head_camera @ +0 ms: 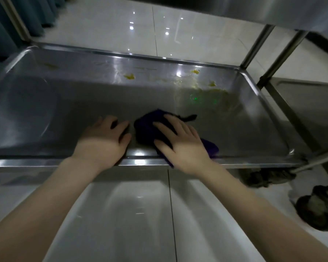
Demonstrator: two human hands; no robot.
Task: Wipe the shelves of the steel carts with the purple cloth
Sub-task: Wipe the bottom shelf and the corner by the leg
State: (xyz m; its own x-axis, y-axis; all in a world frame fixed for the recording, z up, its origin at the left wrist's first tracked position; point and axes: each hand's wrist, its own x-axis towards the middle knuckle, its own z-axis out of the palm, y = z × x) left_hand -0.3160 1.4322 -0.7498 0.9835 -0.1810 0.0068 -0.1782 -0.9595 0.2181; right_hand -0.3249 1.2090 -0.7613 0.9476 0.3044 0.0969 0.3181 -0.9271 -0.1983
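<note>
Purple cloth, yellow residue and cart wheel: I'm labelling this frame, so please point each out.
purple cloth (146, 127): head view, its bunched left part.
yellow residue (129, 76): head view, middle of the far central blob.
cart wheel (315, 212): head view, hub of the dark caster.

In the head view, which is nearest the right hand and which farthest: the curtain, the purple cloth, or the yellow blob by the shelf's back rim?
1. Purple cloth: right under the right hand, which presses on it.
2. Yellow blob: on the shelf near its back rim, ahead and to the left.
3. Curtain: far left, beyond the shelf.
</note>
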